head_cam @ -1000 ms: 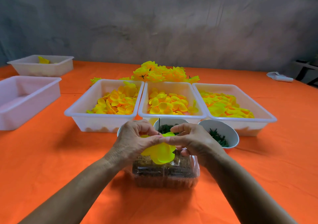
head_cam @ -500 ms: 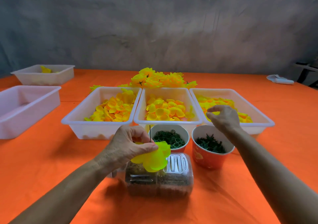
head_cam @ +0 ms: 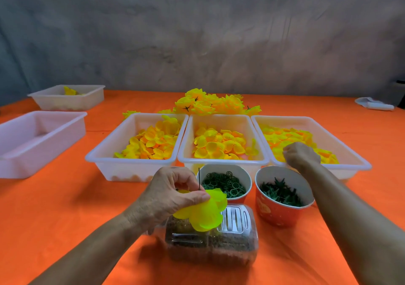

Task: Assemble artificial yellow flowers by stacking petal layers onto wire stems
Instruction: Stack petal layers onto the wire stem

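My left hand (head_cam: 173, 193) pinches the flimsy petal layer (head_cam: 205, 213) at its pierced centre on the thin wire (head_cam: 199, 178) (bends easily), while my right hand (head_cam: 301, 156) curls over loose petals (head_cam: 291, 138); whether it grips one, I cannot tell.

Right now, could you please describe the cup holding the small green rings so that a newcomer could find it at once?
Start at the three white plastic bins of yellow petals lined up mid-table on the orange cloth. Directly before the middle bin stand two paper cups; take the white-rimmed cup of green rings, beside the left hand. Its red neighbour holds spiky dark green leaf pieces instead.
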Available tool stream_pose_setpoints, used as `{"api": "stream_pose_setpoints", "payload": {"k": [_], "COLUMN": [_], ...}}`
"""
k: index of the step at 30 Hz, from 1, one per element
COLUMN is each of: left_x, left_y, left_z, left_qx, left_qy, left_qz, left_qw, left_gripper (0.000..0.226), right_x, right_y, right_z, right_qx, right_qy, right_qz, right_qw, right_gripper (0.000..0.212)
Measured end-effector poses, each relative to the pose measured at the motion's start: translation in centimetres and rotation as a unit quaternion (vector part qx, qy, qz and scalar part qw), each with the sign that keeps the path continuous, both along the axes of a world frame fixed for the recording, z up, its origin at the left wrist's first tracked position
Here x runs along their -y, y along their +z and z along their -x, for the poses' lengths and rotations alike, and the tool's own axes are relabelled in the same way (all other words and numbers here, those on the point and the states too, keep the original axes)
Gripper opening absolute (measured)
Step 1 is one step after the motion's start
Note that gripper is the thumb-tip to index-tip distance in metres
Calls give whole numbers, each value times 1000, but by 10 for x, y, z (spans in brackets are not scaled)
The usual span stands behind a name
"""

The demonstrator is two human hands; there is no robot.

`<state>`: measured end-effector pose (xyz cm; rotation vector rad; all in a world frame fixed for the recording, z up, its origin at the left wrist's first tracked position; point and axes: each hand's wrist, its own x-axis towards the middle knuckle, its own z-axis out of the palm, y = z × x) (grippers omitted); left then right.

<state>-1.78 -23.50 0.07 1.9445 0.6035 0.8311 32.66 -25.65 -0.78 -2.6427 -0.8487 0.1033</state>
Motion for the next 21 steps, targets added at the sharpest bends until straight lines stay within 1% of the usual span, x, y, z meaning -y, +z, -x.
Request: {"api": "stream_pose_setpoints", "payload": {"k": [3, 5, 7, 9, 11, 13, 15, 18, 21], "left_x": [1, 2, 2, 2, 2, 1, 2, 4, 4], "left_y": [0, 0, 0, -1, -2, -2, -2, -1, 0], "left_z": [0, 1, 1, 1, 0, 0, 0, 0, 0], "left_qx": [16, 25, 27, 26, 30, 35, 36, 36, 37], "left_qy": [-3, -2, -2, -3, -4, -3, -3, -2, -1], "left_qz": [9, 13, 9, 7, 15, 24, 26, 23, 22], "left_qw": [1000, 1000, 1000, 1000, 999, 999, 999, 999, 999], "left_gripper": [19, 20, 18, 17, 19, 21, 16, 15, 16], "right_x": [3, 4, 4, 4, 4, 4, 3, 3, 4], "right_y": [-1, -1, -3, -4, -4, -3, -3, -2, -3], "right_z": [-1, 0, 1, 0, 0, -1, -2, -2, 0], "right_qx": [-10, -5, 22, 40, 35, 19, 10, 21, 49], "right_qy": [8, 16, 32, 37, 33, 45, 66, 79, 79], "right_qz": [-42, -31, -23, -22, 13, 49, 61, 53, 18], "right_qw": [999, 999, 999, 998, 999, 998, 996, 995, 995], "right_gripper": [17, 29, 38, 34, 23, 22, 23, 25, 23]}}
